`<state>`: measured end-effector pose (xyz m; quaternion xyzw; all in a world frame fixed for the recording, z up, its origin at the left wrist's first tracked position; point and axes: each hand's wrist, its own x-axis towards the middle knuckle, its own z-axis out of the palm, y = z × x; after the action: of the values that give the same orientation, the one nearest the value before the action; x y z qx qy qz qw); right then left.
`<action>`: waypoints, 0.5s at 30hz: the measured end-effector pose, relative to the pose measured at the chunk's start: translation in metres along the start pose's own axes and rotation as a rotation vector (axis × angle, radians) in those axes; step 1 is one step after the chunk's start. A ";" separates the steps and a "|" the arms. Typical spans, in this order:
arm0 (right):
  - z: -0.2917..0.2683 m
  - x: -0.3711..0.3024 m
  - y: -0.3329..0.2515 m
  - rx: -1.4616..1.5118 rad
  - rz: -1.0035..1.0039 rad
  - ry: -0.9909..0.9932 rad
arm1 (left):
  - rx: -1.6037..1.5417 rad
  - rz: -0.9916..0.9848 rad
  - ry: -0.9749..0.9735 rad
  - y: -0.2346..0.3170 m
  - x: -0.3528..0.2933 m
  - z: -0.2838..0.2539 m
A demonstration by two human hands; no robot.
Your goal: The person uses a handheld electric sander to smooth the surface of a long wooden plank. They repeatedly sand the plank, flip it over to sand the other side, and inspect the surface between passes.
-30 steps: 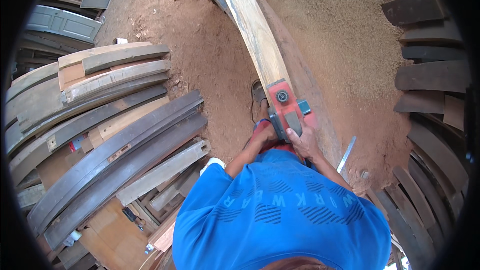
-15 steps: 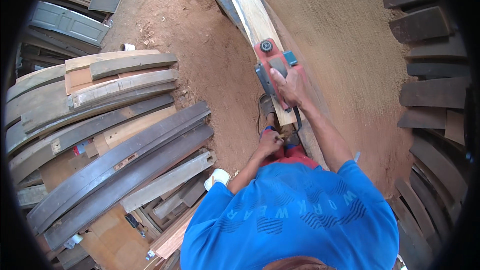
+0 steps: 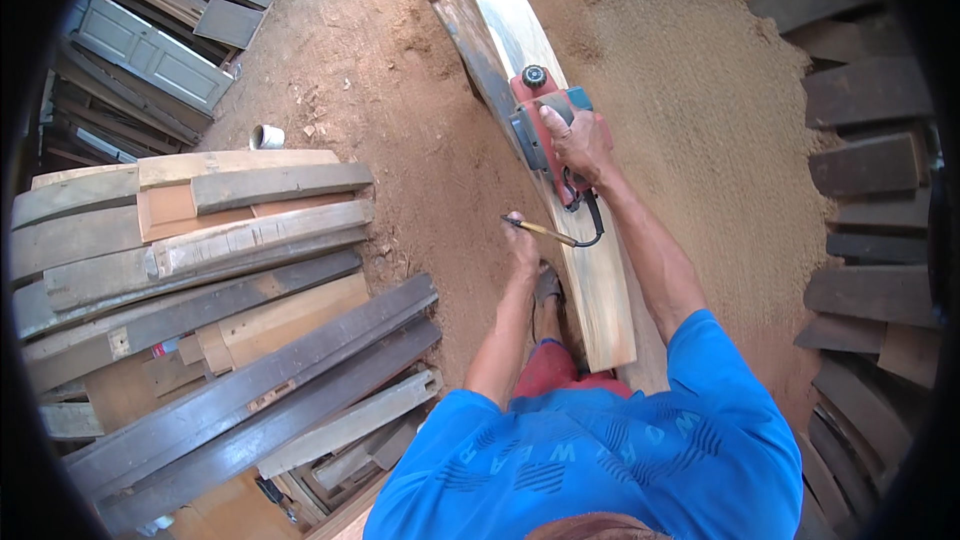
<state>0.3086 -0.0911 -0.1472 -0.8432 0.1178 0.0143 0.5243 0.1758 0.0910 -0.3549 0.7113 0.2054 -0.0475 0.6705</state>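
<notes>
A red-and-grey electric hand planer (image 3: 530, 110) with a black knob rests on a long pale wooden board (image 3: 598, 310). My right hand (image 3: 582, 148) is closed round its rear handle, the thumb lying along the top. Left of the board, my left hand (image 3: 520, 245) grips the power cord (image 3: 548, 233), which loops black from the back of the planer and turns yellowish toward my fingers. Bare board shows both ahead of the planer and behind it, its near end close to my legs.
A weathered grey plank (image 3: 475, 40) lies under the board. Stacked timber (image 3: 250, 340) fills the left side, with a white cup (image 3: 267, 137) at its far end. More dark wood pieces (image 3: 865, 175) line the right. Brown shavings (image 3: 690, 130) cover the ground.
The planer has moved forward along the board, so more wood shows behind it. My left hand has moved forward and away from my body with the cord. The view has shifted forward.
</notes>
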 end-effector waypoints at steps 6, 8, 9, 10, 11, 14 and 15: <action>-0.006 0.091 -0.013 -0.099 0.074 0.028 | 0.103 -0.150 -0.304 0.097 0.036 0.070; 0.010 0.119 -0.021 -0.122 0.066 0.042 | 0.353 0.203 -0.110 0.085 0.027 0.084; 0.012 0.129 -0.028 -0.109 0.055 0.045 | 0.477 0.375 -0.018 0.085 0.023 0.091; 0.015 0.140 -0.035 -0.096 0.044 0.049 | 0.489 0.268 -0.045 0.085 0.023 0.089; 0.014 0.150 -0.039 -0.082 0.042 0.059 | 0.504 0.160 -0.083 0.100 0.019 0.090; 0.021 0.184 -0.054 -0.140 0.000 0.090 | 0.535 0.103 -0.118 0.099 0.021 0.086; 0.024 0.198 -0.055 -0.136 -0.013 0.077 | 0.556 0.121 -0.103 0.095 0.018 0.087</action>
<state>0.5153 -0.0830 -0.1383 -0.8775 0.1310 -0.0136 0.4610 0.2439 0.0084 -0.2807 0.8754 0.1074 -0.0981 0.4609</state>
